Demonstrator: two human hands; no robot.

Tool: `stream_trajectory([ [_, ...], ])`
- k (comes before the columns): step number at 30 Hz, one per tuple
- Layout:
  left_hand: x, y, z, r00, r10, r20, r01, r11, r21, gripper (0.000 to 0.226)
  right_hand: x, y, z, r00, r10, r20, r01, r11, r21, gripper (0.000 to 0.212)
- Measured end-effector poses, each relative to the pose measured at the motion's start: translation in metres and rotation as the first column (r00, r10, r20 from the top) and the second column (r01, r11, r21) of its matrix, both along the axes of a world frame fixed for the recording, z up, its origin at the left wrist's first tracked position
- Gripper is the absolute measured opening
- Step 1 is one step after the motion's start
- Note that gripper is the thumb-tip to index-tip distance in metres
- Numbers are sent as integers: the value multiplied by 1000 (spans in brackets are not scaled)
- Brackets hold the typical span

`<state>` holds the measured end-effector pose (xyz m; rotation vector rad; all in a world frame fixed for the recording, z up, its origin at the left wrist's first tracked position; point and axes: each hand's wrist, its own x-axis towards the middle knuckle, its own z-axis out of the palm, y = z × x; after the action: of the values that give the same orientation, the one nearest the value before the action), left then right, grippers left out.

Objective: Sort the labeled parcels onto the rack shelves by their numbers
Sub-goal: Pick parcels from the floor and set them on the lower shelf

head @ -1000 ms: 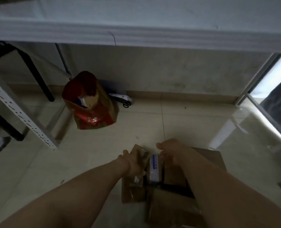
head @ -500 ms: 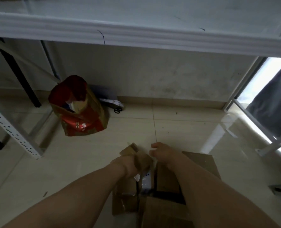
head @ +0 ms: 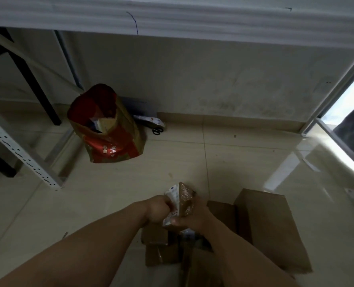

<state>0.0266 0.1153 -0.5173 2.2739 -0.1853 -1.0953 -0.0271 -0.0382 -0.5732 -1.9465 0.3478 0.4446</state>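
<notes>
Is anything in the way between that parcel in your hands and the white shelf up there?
Nothing visible. The left hand and right hand grip the parcel above the boxes, and the way up to the shelf is open. The red bag stands off to the left.

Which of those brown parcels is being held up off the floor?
The small parcel with the white label, gripped by the left hand and right hand. The others, like the large box, lie on the floor.
</notes>
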Motion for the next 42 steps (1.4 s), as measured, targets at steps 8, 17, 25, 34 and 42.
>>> stream_trajectory([
  [8, 9, -15, -11, 959, 280, -43, -283, 955, -84, 35, 8, -41, 32, 911, -384, -149, 392, 919, 30, 36],
  [17, 24, -44, 177, 880, 156, -448, -287, 927, -242, 60, -15, -101, 254, 930, -281, -238, 318, 939, 133, 14],
  [25, 16, -50, 371, 854, -70, -516, -131, 930, -342, 55, -35, -117, 459, 908, -75, -411, 172, 964, 204, 56],
  [34, 6, -50, 625, 929, -126, -348, -35, 907, -420, 77, -33, -94, 694, 932, 158, -326, -65, 958, 278, 61],
  [42, 11, -17, 754, 997, -31, -72, -1, 917, -398, 82, -13, -67, 809, 997, 7, -74, 14, 962, 273, 94],
])
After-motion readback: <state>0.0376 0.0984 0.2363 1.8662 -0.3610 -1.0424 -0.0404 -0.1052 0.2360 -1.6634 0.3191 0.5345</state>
